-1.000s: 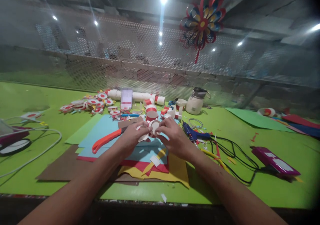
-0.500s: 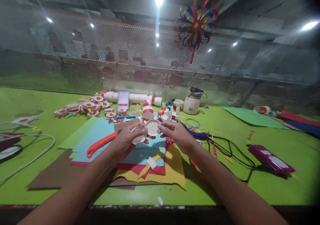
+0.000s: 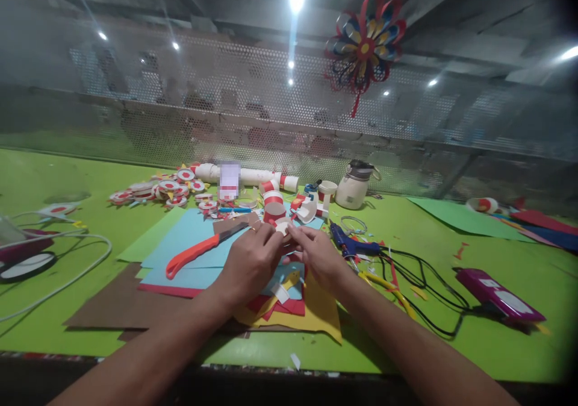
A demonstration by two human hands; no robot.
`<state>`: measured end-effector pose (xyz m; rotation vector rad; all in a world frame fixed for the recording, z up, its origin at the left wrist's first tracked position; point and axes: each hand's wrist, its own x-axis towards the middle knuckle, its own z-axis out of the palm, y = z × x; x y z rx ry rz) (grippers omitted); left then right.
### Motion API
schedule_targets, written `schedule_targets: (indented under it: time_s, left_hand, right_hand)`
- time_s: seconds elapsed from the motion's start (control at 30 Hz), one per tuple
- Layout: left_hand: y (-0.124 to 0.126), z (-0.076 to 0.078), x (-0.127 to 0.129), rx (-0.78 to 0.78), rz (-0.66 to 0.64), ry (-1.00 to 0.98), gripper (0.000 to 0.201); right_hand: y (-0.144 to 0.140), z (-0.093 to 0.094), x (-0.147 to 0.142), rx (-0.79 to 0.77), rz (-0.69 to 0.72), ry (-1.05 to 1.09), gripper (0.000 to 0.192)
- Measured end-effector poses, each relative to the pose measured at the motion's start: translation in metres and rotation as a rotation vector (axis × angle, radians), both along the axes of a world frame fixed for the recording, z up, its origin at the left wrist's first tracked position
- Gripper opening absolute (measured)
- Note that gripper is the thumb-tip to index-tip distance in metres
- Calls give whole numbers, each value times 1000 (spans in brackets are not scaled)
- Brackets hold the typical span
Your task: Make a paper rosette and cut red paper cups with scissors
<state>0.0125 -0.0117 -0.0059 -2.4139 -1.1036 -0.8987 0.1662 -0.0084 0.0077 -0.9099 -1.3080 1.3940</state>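
My left hand (image 3: 250, 261) and my right hand (image 3: 316, 252) meet over a stack of coloured paper sheets (image 3: 189, 243) on the green table (image 3: 497, 243). Both hands pinch a small white paper disc piece (image 3: 283, 227) between their fingertips; most of it is hidden by the fingers. Red-handled scissors (image 3: 198, 250) lie on the blue sheet just left of my left hand. A blue glue gun (image 3: 350, 244) lies right of my right hand.
Several red-and-white paper discs (image 3: 158, 188) and rolls (image 3: 271, 198) lie behind the sheets, with a white jar (image 3: 354, 186). A black cable (image 3: 424, 285) runs to a purple device (image 3: 494, 294). A white cable (image 3: 58, 261) loops at left. A paper pinwheel (image 3: 365, 44) hangs on the mesh screen.
My hands have closed together and moved lower toward the sheets; the two white discs held apart earlier are now pressed together and mostly hidden by my fingers.
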Motion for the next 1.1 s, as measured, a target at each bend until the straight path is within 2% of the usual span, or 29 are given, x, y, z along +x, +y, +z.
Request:
schedule_targets:
  time_s: [0.1,0.27,0.33,0.43,0.53,0.6,0.67,0.73,0.83,0.93,1.1]
  left_hand:
    - [-2,3,0,28,-4,30,21]
    - [-3,0,-1,10,-64,-22,22]
    - [-4,0,-1,-26,-127,-124,20]
    - [-2,6,-5,-128,-199,-415,21]
    - [5,17,-13,-309,-133,-778,19]
    - [11,23,-18,-559,-110,-945,25]
    - [14,26,-21,-878,-188,-986,32]
    - [14,27,-21,-1093,-273,-924,33]
    - [11,25,-20,-1238,-353,-837,24]
    - [9,24,-21,-1348,-421,-799,15]
    - [12,20,-25,-1437,-432,-847,21]
  right_hand:
    - [0,0,1,-46,14,123,35]
    - [3,-1,6,-75,-22,93,27]
    - [6,0,10,-72,-25,85,27]
    - [11,2,20,-78,-2,51,27]
    - [16,6,32,-114,94,-35,28]
    - [17,8,38,-147,175,-101,27]
    - [16,10,41,-163,251,-165,26]
    - [13,12,42,-150,333,-240,24]
    - [9,13,40,-116,451,-349,26]
    - [8,12,39,-120,509,-392,27]
    - [12,10,40,-171,448,-386,29]
